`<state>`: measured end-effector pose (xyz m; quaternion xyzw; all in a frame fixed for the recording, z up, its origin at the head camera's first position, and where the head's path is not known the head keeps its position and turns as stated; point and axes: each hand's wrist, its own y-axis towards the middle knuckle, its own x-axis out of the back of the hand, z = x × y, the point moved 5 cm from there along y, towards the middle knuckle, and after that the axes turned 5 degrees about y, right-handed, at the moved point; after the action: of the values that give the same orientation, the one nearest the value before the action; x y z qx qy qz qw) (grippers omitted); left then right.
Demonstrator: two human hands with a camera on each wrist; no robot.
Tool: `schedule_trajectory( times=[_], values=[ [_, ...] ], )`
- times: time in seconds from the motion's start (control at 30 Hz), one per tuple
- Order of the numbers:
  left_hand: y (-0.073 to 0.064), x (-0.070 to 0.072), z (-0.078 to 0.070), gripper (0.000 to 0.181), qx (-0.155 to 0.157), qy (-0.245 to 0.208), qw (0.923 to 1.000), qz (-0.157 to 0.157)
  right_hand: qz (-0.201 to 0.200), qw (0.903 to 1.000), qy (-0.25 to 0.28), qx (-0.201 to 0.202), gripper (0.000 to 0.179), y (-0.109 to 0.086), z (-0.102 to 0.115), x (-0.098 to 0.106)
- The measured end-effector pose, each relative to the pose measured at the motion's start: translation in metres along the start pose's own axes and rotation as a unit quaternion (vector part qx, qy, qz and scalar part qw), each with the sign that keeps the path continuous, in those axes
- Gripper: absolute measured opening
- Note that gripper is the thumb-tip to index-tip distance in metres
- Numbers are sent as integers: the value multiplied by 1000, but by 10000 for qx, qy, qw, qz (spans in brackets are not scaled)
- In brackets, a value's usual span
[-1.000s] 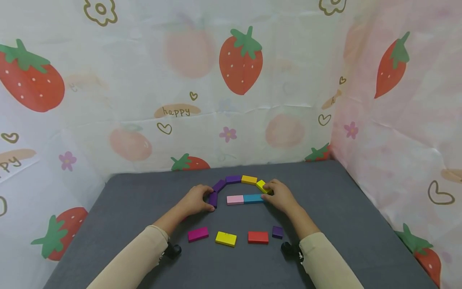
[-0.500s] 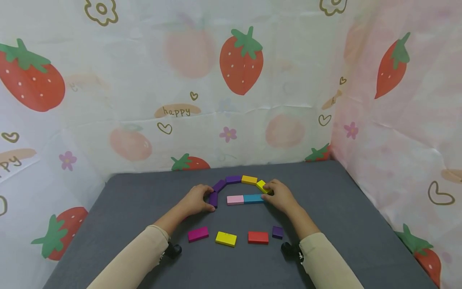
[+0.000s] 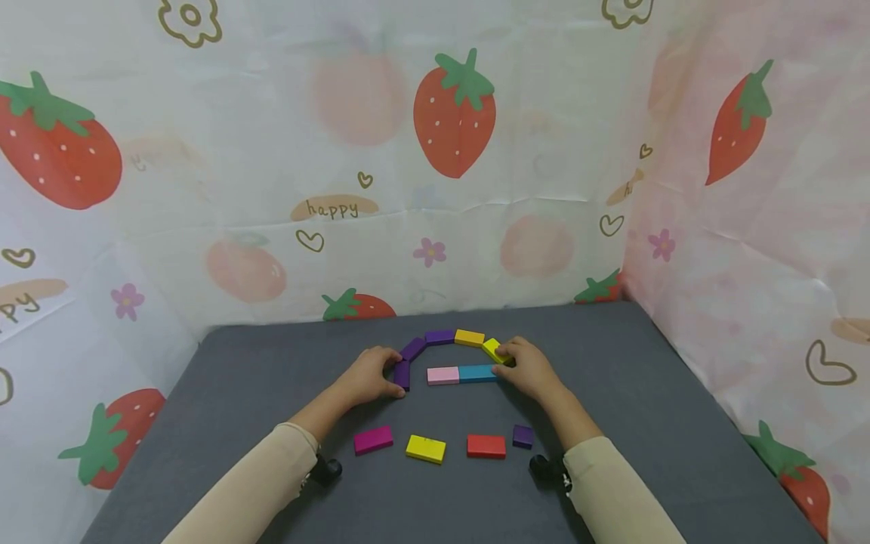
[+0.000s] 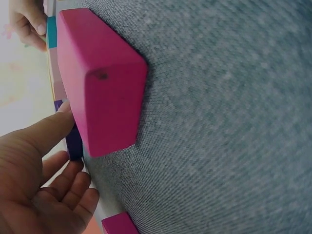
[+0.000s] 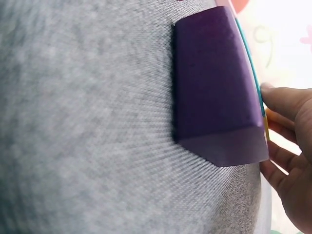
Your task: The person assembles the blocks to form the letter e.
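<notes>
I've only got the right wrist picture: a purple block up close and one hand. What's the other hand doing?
Observer: The left hand pinches another purple block.
Visitor: Any more of that colour that I'm missing?
Observer: Yes, two more purple blocks follow on from it in a curve.
Visitor: And what lies beside that arm?
Observer: In the head view, a magenta block lies to the right of the left sleeve.

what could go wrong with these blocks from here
The left hand grips the end purple block, so a tug might pull it from the neighbouring purple block.
The right hand is at the arc's yellow block, its thumb by the blue block, so pulling away could shift either.
</notes>
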<state>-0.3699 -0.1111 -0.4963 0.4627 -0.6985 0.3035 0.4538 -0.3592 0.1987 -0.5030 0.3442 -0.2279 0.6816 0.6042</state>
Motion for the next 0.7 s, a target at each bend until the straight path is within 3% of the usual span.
schedule_trajectory(
  times=[0.7],
  values=[
    [2,-1,0,67,41,77,10000,2,-18,10000,9,9,43,1,-2,-1]
  ],
)
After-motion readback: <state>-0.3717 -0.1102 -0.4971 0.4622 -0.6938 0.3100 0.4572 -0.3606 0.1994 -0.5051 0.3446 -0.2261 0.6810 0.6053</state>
